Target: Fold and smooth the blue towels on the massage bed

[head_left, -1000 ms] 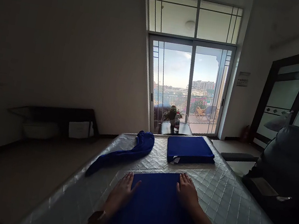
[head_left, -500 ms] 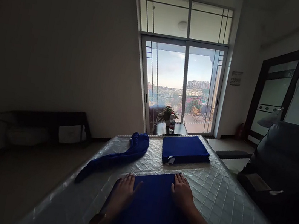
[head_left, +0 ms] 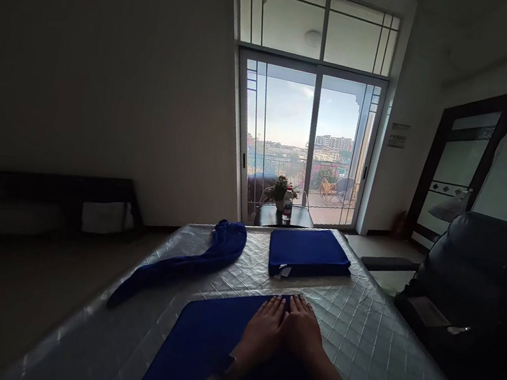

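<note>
A flat blue folded cloth (head_left: 199, 343) lies on the bed in front of me. Palm down near its far edge rests my left hand (head_left: 263, 328), fingers stretched out. Right beside it, touching or almost touching, my right hand (head_left: 302, 331) also lies flat at the cloth's far right part, fingers extended. Neither hand grips anything. Beyond them sits a neatly folded stack of blue cloth (head_left: 311, 251) with a white tag at its front edge. To the left, a twisted blue cloth (head_left: 193, 261) stretches loosely across the bed.
The bed's mattress has a shiny quilted cover (head_left: 368, 345). Past its far end, a small dark table (head_left: 273, 216) holds a potted plant (head_left: 279, 189) and a bottle (head_left: 287, 205). A black chair (head_left: 483, 300) stands at right, a low dark bench (head_left: 107, 191) at left.
My left hand has slid right across the blue cloth until it lies beside my right hand. The right hand stays in about the same place. The view has shifted slightly.
</note>
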Demonstrator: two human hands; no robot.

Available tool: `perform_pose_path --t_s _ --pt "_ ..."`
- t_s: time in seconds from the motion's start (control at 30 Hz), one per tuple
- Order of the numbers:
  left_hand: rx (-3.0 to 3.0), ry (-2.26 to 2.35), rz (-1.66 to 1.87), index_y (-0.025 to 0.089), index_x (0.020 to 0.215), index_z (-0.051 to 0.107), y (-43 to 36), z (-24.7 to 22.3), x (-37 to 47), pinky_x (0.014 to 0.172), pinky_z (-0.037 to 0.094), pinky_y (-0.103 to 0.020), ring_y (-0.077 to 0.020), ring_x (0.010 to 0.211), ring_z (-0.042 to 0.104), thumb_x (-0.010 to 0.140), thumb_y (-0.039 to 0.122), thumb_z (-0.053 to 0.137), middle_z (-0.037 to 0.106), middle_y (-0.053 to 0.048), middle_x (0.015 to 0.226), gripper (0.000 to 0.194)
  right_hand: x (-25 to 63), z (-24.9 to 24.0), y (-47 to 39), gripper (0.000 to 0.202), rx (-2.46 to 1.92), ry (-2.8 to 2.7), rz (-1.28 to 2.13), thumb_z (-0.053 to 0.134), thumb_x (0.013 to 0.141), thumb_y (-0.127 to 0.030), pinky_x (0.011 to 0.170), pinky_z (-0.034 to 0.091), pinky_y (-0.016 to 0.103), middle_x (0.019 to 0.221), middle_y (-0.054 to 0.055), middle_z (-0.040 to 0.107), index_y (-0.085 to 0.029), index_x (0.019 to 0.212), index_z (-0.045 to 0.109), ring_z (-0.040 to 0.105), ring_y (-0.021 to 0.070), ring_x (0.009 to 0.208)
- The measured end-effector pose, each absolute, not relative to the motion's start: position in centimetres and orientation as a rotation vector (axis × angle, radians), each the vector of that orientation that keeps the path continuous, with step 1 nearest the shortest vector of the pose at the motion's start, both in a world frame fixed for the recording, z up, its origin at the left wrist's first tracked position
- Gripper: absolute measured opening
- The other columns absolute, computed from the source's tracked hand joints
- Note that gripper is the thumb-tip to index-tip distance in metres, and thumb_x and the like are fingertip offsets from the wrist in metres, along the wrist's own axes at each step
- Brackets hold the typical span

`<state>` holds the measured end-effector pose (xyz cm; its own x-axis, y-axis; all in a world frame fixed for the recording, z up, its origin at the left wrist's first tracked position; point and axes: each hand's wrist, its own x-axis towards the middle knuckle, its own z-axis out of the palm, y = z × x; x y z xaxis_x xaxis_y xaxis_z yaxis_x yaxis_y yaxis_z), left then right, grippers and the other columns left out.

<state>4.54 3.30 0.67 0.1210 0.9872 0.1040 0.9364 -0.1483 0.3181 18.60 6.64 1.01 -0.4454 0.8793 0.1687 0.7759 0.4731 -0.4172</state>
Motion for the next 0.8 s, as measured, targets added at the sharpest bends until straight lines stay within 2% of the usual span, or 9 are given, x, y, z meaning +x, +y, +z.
perform_pose_path --t_s 0.17,0.27,0.4,0.6,0.8 --pt "2.189 2.070 0.344 0.007 0.164 0.034 2.3 -0.2 0.0 0.136 0.023 -0.056 -0.0329 0.163 0.023 0.105 0.062 0.015 0.030 -0.019 0.172 0.083 18.4 1.5 6.5 0.069 -1.441 -2.311 0.459 0.031 0.100 -0.037 0.134 0.022 0.044 0.171 0.015 0.037 -0.005 0.161 0.041 0.028 0.0260 0.162" --pt "2.159 2.169 0.291 0.007 0.164 0.034 1.6 -0.4 -3.0 0.136 0.022 -0.054 -0.0314 0.164 0.022 0.107 0.054 0.018 0.028 -0.018 0.174 0.075 18.4 1.6 6.4 0.070 -1.438 -2.318 0.455 0.029 0.101 -0.039 0.134 0.021 0.043 0.171 0.014 0.037 -0.005 0.161 0.041 0.028 0.0255 0.162" --pt "2.081 2.306 0.245 0.008 0.162 0.039 0.1 -0.6 -7.8 0.135 0.023 -0.053 -0.0322 0.162 0.027 0.107 0.047 0.027 0.031 -0.017 0.172 0.069 18.4 1.6 6.3 0.070 -1.443 -2.330 0.435 0.028 0.101 -0.038 0.134 0.021 0.042 0.170 0.014 0.038 -0.004 0.160 0.042 0.029 0.0248 0.162" --pt "1.898 2.491 0.269 0.002 0.160 0.038 -2.6 -0.5 -13.7 0.133 0.028 -0.052 -0.0307 0.162 0.028 0.107 0.051 0.022 0.032 -0.020 0.171 0.074 18.4 1.8 6.3 0.070 -1.456 -2.351 0.399 0.027 0.101 -0.038 0.135 0.020 0.042 0.170 0.014 0.039 -0.004 0.160 0.042 0.029 0.0246 0.162" --pt "1.853 2.487 0.344 -0.004 0.161 0.031 -3.4 -0.6 -14.7 0.134 0.025 -0.050 -0.0303 0.162 0.027 0.107 0.055 0.019 0.029 -0.022 0.172 0.081 18.3 1.9 6.1 0.069 -1.471 -2.368 0.361 0.026 0.101 -0.036 0.135 0.020 0.041 0.170 0.012 0.038 -0.005 0.160 0.043 0.027 0.0232 0.162"
